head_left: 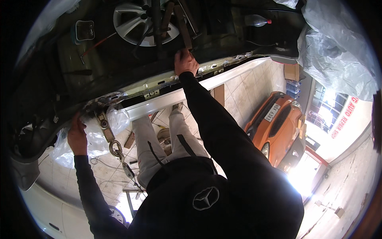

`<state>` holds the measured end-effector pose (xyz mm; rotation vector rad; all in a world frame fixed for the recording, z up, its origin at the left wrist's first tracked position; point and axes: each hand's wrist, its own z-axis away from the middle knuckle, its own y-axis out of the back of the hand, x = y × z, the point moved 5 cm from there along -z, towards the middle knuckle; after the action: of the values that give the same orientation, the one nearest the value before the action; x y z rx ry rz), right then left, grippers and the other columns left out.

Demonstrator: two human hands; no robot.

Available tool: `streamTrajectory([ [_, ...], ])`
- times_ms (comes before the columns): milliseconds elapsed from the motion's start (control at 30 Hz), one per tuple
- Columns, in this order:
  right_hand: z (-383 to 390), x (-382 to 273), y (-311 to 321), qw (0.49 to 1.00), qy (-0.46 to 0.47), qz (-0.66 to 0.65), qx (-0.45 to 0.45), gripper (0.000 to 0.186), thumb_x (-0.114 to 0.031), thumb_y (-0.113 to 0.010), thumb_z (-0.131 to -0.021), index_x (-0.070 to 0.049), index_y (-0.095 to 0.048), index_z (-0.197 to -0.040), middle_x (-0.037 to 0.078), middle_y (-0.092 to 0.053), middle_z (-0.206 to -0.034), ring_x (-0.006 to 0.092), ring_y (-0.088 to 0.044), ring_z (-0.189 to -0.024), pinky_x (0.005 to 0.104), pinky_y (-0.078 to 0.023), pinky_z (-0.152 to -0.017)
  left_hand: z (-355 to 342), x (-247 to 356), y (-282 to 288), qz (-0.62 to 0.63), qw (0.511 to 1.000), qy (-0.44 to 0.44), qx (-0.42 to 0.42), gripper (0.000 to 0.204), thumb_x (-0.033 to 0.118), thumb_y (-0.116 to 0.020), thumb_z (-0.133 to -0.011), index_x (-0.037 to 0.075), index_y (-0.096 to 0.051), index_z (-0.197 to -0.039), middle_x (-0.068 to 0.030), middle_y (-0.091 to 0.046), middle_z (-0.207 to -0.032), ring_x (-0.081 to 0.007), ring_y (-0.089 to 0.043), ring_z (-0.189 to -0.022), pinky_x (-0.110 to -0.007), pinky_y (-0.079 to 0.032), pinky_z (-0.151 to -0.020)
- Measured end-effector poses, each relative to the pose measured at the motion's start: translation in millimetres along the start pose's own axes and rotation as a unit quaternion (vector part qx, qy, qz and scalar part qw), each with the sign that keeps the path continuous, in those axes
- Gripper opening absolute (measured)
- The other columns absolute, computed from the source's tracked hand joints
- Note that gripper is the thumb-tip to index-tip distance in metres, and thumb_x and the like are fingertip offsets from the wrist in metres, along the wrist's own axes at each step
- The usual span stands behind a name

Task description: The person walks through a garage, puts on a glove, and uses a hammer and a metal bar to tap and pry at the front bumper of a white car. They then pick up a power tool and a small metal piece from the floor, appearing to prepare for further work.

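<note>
My right hand (186,63) is closed at the lower end of a long brown bar (182,24), above the bare metal sill (159,82) of an open car boot. The bar leans up beside a silver alloy wheel (124,18). My left hand (77,138) is raised against the dark lower-left edge of the opening, its fingertips partly hidden there. Right of it, a metal pull clamp (104,124) grips the damaged sill. A heavy chain (116,149) with a hook (128,170) runs down from the clamp.
In the boot lie a red-handled tool (97,44), a small clear container (84,30) and a plastic bottle (256,20). Clear plastic sheeting (334,51) hangs at the right, more (93,137) under the clamp. Behind stand an orange car (270,119) and a white car (59,211).
</note>
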<state>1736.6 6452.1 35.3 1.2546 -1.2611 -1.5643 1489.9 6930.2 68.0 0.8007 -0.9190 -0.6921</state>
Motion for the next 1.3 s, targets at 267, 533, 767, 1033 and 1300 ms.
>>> streamTrajectory([
  [267,0,2,5,1.000,0.010,-0.016,0.011,0.026,-0.037,-0.061,-0.095,-0.012,-0.066,-0.098,0.014,-0.075,-0.097,0.0394,-0.072,-0.094,0.0531,-0.056,-0.081,-6,7,0,0.003,0.999,0.012,-0.037,0.038,0.015,-0.049,-0.107,0.023,-0.058,-0.143,-0.0093,-0.073,-0.079,-0.0314,-0.072,-0.071,-0.047,-0.054,-0.063],
  [533,-6,39,-45,0.972,-0.110,0.108,-0.177,0.060,-0.057,-0.055,-0.098,-0.011,-0.064,-0.135,0.017,-0.071,-0.125,0.0365,-0.070,-0.115,0.0502,-0.055,-0.099,21,-11,6,0.029,0.994,-0.060,0.083,0.036,0.014,-0.059,-0.104,0.015,-0.062,-0.139,-0.0169,-0.074,-0.117,-0.0342,-0.073,-0.098,-0.044,-0.057,-0.081],
  [767,-2,20,-18,0.998,-0.006,0.047,-0.030,0.050,-0.054,-0.054,-0.097,-0.016,-0.070,-0.125,0.020,-0.074,-0.112,0.0448,-0.070,-0.104,0.0558,-0.055,-0.089,33,14,54,0.146,0.976,0.064,0.150,0.027,0.013,-0.058,-0.104,0.011,-0.061,-0.130,-0.0127,-0.076,-0.101,-0.0324,-0.074,-0.082,-0.042,-0.057,-0.071],
  [1033,-6,16,-18,0.998,-0.012,0.040,-0.041,0.048,-0.054,-0.052,-0.097,-0.017,-0.069,-0.122,0.019,-0.075,-0.109,0.0453,-0.070,-0.104,0.0570,-0.054,-0.087,11,32,28,-0.012,1.000,0.006,-0.010,0.036,0.019,-0.058,-0.101,0.022,-0.061,-0.137,-0.0130,-0.073,-0.080,-0.0370,-0.072,-0.074,-0.049,-0.057,-0.065],
  [1300,-3,15,-14,0.998,-0.021,0.036,-0.053,0.048,-0.053,-0.053,-0.098,-0.017,-0.069,-0.126,0.017,-0.075,-0.112,0.0435,-0.070,-0.107,0.0554,-0.054,-0.087,-8,36,19,0.004,0.999,-0.026,-0.018,0.040,0.016,-0.061,-0.096,0.023,-0.061,-0.135,-0.0155,-0.071,-0.078,-0.0377,-0.071,-0.072,-0.050,-0.057,-0.062],
])
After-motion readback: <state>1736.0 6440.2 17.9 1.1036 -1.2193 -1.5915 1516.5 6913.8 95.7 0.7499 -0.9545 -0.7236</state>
